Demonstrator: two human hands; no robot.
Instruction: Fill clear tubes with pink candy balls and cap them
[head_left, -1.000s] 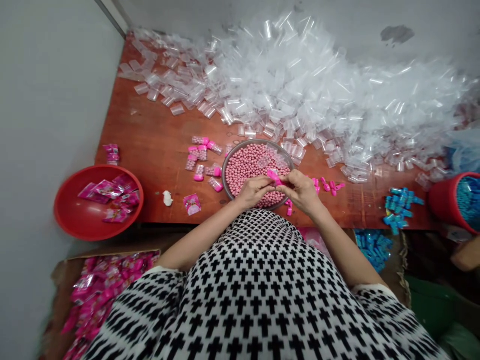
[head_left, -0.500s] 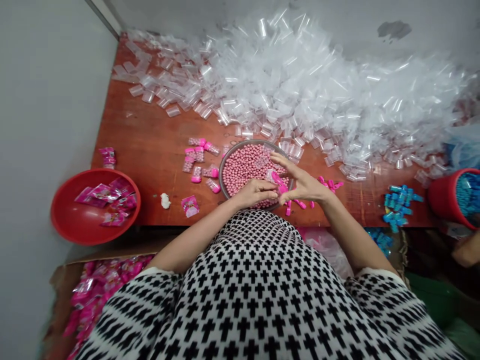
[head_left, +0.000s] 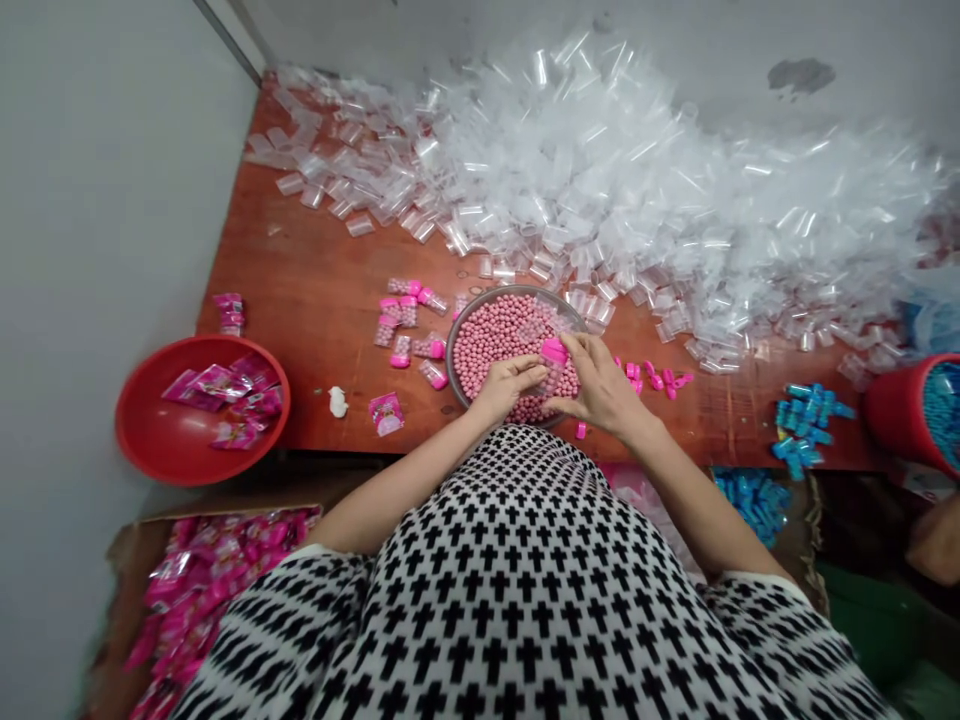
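Over the bowl (head_left: 454, 352) of pink beads (head_left: 487, 335), both hands meet at a small clear bottle with a pink cap (head_left: 553, 351). My left hand (head_left: 504, 390) pinches the bottle's side between thumb and fingertips. My right hand (head_left: 600, 385) curves round its other side, index finger at the cap and thumb near the lower end. How full this bottle is, I cannot make out. Left of the bowl lie several capped bottles of beads (head_left: 401, 350). Loose pink caps (head_left: 670, 380) lie beside my right hand.
Clear plastic tubes (head_left: 600, 190) are heaped along the wall. A red basin (head_left: 150, 430) with pink packets stands left, above a box of pink packets (head_left: 202, 590). Blue-capped bottles (head_left: 806, 420) and a red bucket (head_left: 892, 405) of blue beads are right. Another person's hand (head_left: 934, 545) shows at the right edge.
The pink cap, seen lower and tilted in my fingers before, now sits upright on top of the bottle. My right hand has closed in from a wider spread. The view has shifted slightly.
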